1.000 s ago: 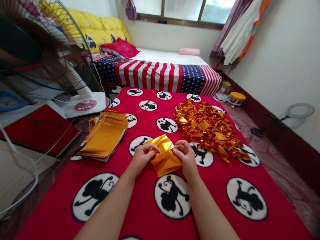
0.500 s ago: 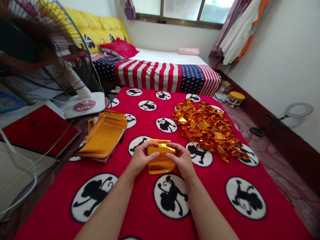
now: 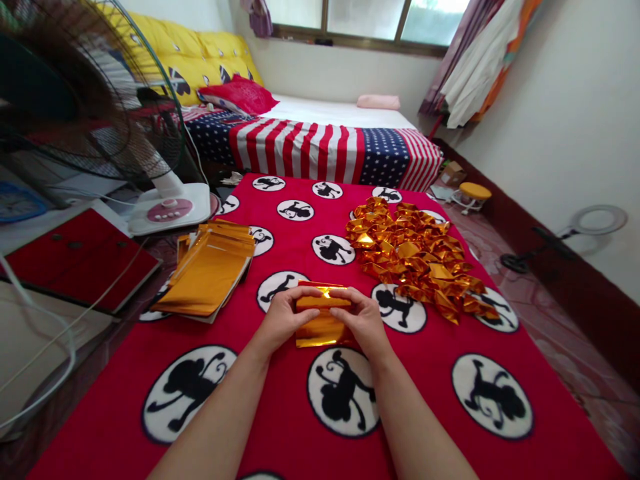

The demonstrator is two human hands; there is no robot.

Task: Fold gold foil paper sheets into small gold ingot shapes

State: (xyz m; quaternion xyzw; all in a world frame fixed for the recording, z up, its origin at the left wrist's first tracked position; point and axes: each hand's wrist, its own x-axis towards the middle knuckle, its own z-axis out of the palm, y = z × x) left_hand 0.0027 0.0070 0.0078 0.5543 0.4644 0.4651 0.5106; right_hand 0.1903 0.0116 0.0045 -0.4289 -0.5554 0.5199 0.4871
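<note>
Both of my hands hold one sheet of gold foil paper point(image 3: 320, 327) over a red blanket point(image 3: 430, 373) printed with black monkeys in white circles. My left hand point(image 3: 285, 317) pinches the sheet's left side and my right hand point(image 3: 363, 320) pinches its right side, fingers closed along a folded top edge. A flat stack of gold foil sheets point(image 3: 210, 273) lies to the left. A heap of folded gold foil pieces point(image 3: 415, 257) lies to the right, beyond my right hand.
A standing fan point(image 3: 90, 100) with a white base point(image 3: 170, 210) is at the left, beside a red box point(image 3: 75, 257) and white cables. A bed with a stars-and-stripes cover point(image 3: 320, 147) is behind. A ring light point(image 3: 597, 220) and a small yellow stool point(image 3: 473, 193) stand on the floor at right.
The gold sheet was held open and tilted; my hands have folded its top edge down and drawn closer together, so it now sits as a narrower, level rectangle.
</note>
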